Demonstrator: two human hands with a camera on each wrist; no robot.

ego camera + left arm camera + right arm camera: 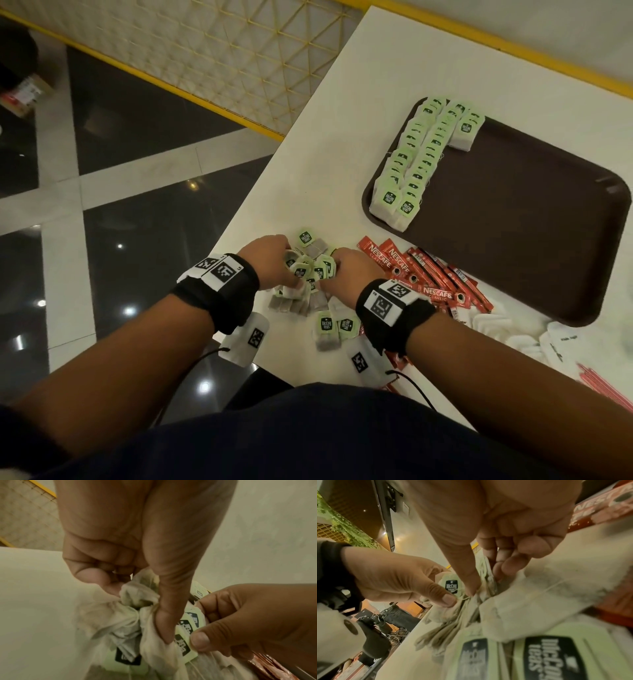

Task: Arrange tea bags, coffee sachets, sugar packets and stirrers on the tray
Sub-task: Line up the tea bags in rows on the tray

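A loose pile of green-tagged tea bags (310, 274) lies near the table's front edge, and both hands are in it. My left hand (270, 262) pinches a bunch of tea bags (145, 601) between thumb and fingers. My right hand (346, 270) pinches tea bags (481, 586) from the other side; its thumb presses the green tags (185, 639). On the brown tray (513, 212) two rows of tea bags (418, 161) run along the left side. Red coffee sachets (435, 274) lie right of my right hand. White sugar packets (496, 325) and red stirrers (603, 387) sit further right.
The white table's (342, 137) left edge drops to a dark tiled floor (120, 205). A yellow-framed mesh partition (239, 58) runs behind. More tea bags (334, 327) lie between my wrists. Most of the tray's right part is bare.
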